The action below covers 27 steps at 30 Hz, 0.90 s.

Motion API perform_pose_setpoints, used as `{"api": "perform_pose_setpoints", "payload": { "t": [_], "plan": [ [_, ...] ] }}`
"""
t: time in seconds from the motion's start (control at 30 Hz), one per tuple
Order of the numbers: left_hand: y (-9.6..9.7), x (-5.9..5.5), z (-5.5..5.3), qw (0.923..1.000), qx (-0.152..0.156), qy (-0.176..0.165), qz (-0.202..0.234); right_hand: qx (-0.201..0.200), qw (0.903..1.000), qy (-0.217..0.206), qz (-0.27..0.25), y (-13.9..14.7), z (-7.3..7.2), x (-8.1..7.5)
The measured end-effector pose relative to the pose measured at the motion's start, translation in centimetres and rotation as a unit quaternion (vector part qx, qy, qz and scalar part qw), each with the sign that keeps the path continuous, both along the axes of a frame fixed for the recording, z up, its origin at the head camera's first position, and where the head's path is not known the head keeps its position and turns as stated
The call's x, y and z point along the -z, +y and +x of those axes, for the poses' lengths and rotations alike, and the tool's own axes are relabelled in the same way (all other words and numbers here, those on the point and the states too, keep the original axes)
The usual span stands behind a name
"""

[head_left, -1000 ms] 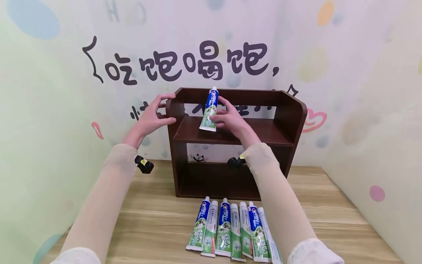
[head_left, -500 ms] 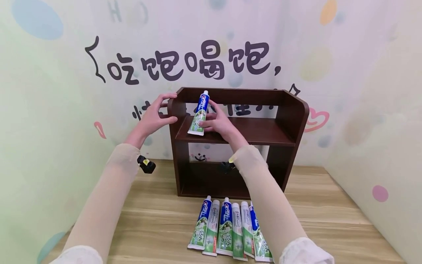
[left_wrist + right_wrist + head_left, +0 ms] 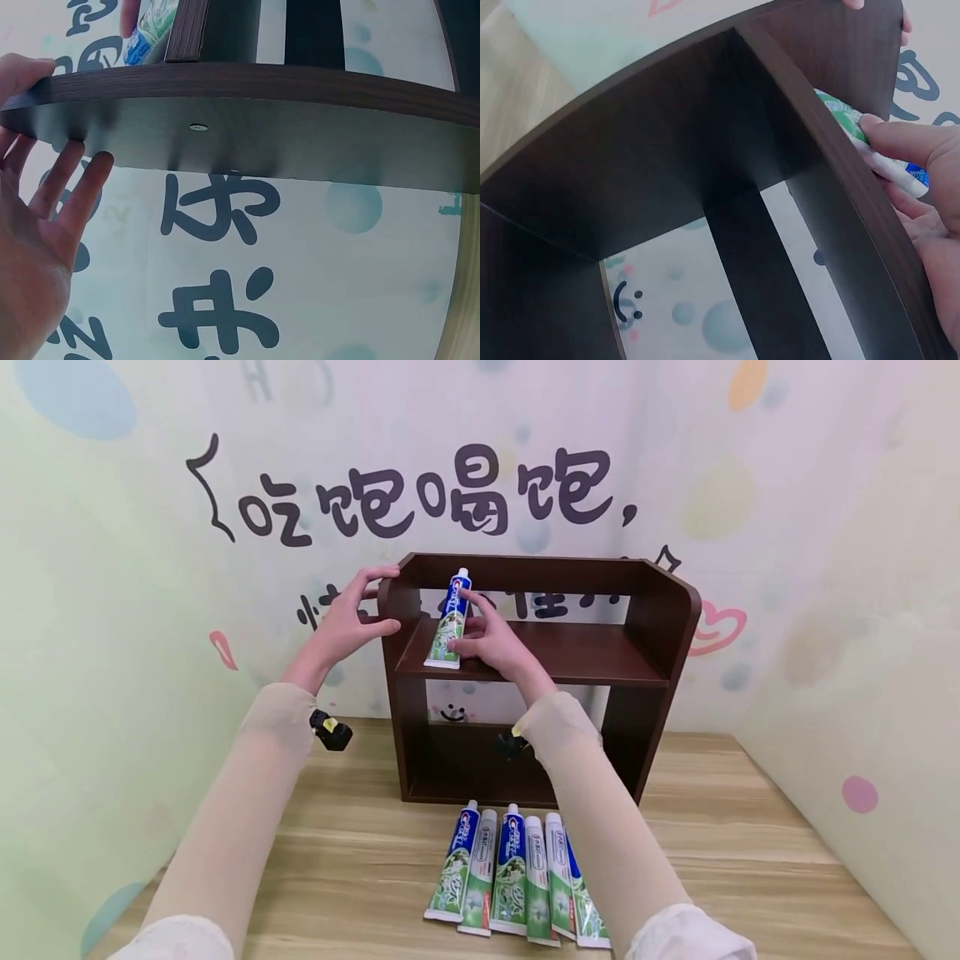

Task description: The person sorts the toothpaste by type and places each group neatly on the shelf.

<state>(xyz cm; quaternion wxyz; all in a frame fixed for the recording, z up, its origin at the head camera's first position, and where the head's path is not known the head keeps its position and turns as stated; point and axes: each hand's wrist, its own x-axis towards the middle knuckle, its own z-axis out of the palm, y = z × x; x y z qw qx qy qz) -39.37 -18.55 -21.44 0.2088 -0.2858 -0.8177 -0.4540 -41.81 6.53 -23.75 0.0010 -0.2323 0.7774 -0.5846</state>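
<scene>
In the head view, my right hand (image 3: 491, 639) pinches a blue, white and green toothpaste tube (image 3: 452, 620), thumb on its front. The tube leans back, cap up, its flat crimped end at the upper board of a dark brown shelf (image 3: 585, 653). My left hand (image 3: 348, 620) grips the shelf's left side panel near the top; in the left wrist view its thumb lies over the panel's edge and fingertips (image 3: 101, 161) touch the outer face. The right wrist view shows the right thumb on the tube (image 3: 885, 161), partly hidden by the board.
Several toothpaste tubes (image 3: 510, 877) lie in a row on the wooden table (image 3: 337, 860) before the shelf, caps towards it; the right forearm covers part of the row. A patterned wall (image 3: 810, 568) with large black lettering stands close behind.
My right hand has moved left along the upper board with the tube and lowered it slightly; its index finger now lies on the tube's front. My left hand has stayed on the side panel.
</scene>
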Motion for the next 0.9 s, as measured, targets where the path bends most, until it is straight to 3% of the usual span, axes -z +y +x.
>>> {"api": "perform_pose_setpoints", "payload": {
  "t": [0.17, 0.2, 0.33, 0.47, 0.9],
  "plan": [
    [-0.23, 0.24, -0.42, 1.0, -0.004, 0.003, 0.001, -0.001, 0.9984, 0.024, 0.052, -0.06, 0.16, 0.01],
    [-0.06, 0.0, 0.09, 1.0, -0.003, 0.001, 0.001, 0.0, 0.9977, 0.029, 0.062, -0.1, 0.14, 0.04],
    [-0.01, -0.14, 0.21, 1.0, -0.003, 0.0, 0.001, 0.003, 0.9947, 0.045, 0.093, -0.24, 0.09, 0.09],
    [-0.22, 0.03, -0.36, 1.0, -0.007, 0.002, -0.001, 0.007, 0.9931, 0.049, 0.106, -0.32, 0.22, 0.02],
    [-0.16, 0.13, -0.39, 0.9999, -0.01, -0.004, -0.008, 0.01, 0.9905, 0.055, 0.125, -0.48, 0.23, 0.28]
  ]
}}
